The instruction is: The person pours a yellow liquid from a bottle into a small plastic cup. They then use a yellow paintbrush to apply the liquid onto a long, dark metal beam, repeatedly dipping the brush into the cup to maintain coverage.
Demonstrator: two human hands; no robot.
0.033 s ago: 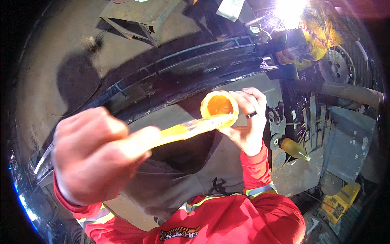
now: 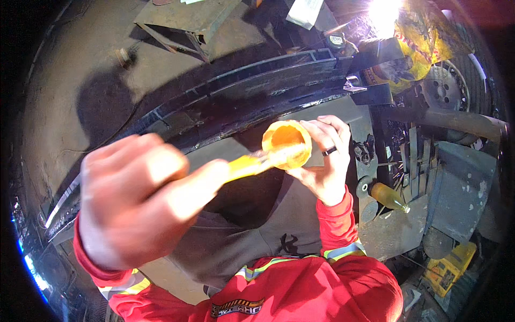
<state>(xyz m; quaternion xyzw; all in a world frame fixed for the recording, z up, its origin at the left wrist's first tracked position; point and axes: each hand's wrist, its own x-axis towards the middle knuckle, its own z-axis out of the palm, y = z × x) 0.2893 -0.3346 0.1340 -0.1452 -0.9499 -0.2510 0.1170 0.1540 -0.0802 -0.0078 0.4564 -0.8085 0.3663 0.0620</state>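
Note:
In my right hand (image 2: 327,155) is a small orange cup (image 2: 268,140) with an uneven rim. My fingers wrap round its right side, and a dark ring shows on one of them. A yellow-handled paintbrush (image 2: 244,168) is gripped in my closed left hand (image 2: 142,198), which is blurred by motion. The brush points to the right, its pale tip inside the cup's opening. Both hands are raised in front of my lap.
A dark curved metal beam (image 2: 241,80) crosses beyond my hands. On the right lie a bottle of amber liquid (image 2: 389,197), a grey metal panel (image 2: 461,188) and a yellow tool case (image 2: 450,268). Bright light glares at the top right; a metal table (image 2: 188,16) stands top left.
My left hand has moved a little to the right with the paintbrush, whose tip has gone from the cup's near rim into the opening. The cup has shifted slightly left.

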